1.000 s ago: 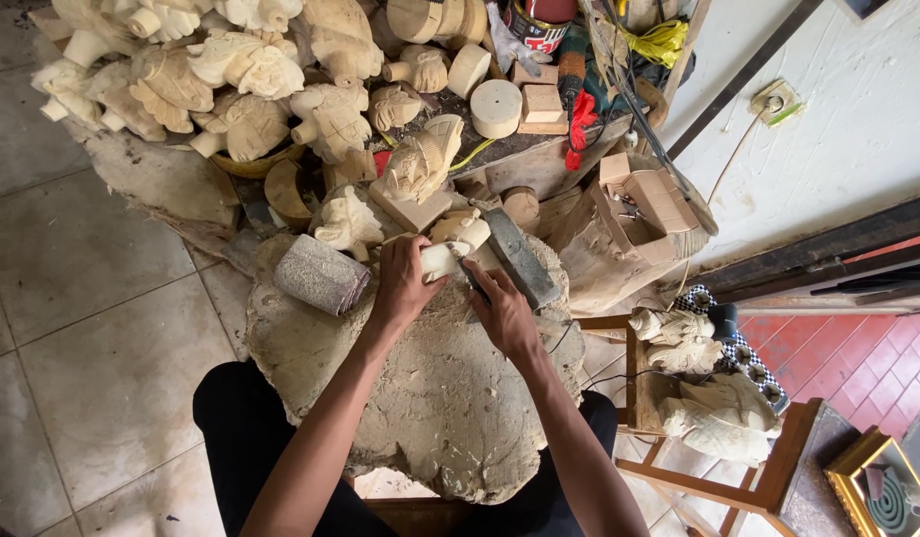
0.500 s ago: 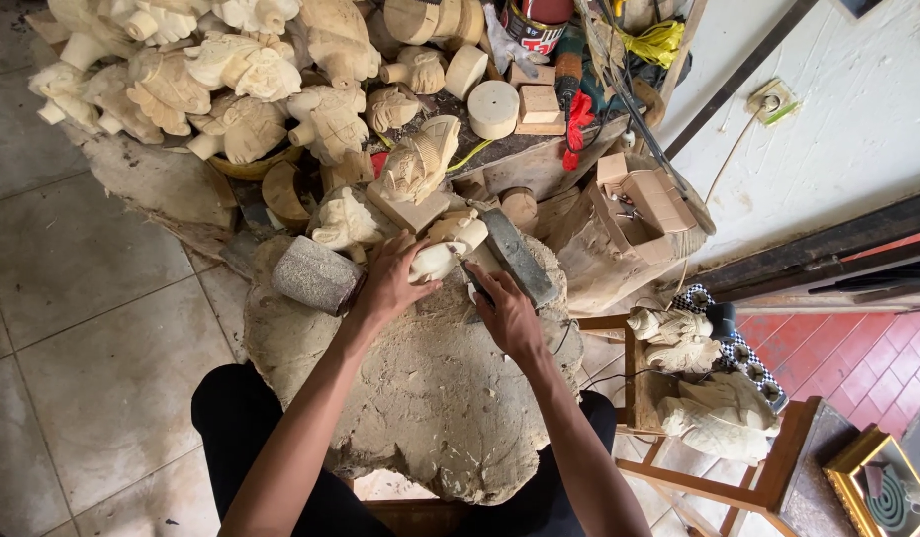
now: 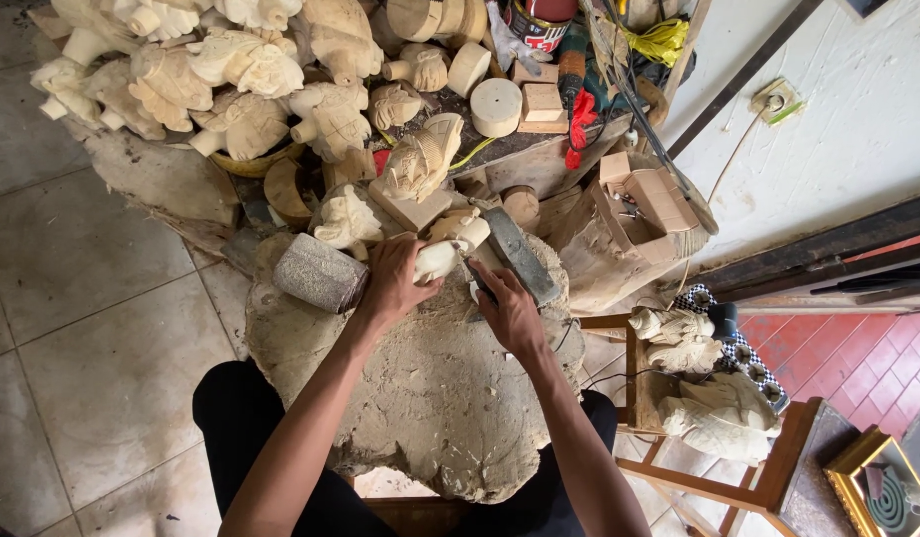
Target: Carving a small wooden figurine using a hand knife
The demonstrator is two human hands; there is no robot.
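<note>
the left hand (image 3: 392, 283) was closed around one pale wooden carving (image 3: 448, 249) on the stump (image 3: 430, 398). the right hand (image 3: 508, 310) gripped one tool, its tip touching the carving. one grey mallet (image 3: 319, 272) lay just beside the left hand. three finished carvings (image 3: 709, 398) sat on one wooden stool (image 3: 719, 477).

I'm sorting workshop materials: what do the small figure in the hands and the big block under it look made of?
The small figure, gripped by the left hand, looks like pale raw wood: matte, cream, unpainted, like the carvings piled behind. The big block seems a rough wooden stump, dusty grey-brown, chipped and pitted. The right hand rests on it.
</note>
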